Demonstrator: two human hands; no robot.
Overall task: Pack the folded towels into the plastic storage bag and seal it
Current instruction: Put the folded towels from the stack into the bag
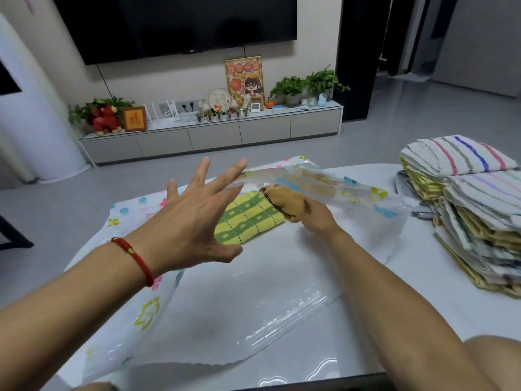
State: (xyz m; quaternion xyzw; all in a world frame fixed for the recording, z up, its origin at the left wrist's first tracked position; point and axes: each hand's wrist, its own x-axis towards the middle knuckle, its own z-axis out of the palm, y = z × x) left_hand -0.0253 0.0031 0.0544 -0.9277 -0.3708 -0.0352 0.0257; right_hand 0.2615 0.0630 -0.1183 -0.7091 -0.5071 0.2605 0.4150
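A clear plastic storage bag [225, 300] printed with coloured flowers lies flat on the white table, its upper layer lifted at the far right. A folded yellow-and-green towel [248, 218] lies inside it. My right hand [313, 215] reaches under the raised layer, gripping a folded tan towel [284, 198] beside the yellow one. My left hand [197, 218], with a red cord on its wrist, hovers above the bag with fingers spread and holds nothing; its fingertips are near the raised plastic edge [282, 173]. A stack of folded striped towels [473, 210] waits at the right.
The white table [366, 320] ends close to me at the bottom edge. Beyond it are grey floor, a low TV cabinet [214, 134] with plants and ornaments, and a wall-mounted television. My knee shows at the bottom right corner.
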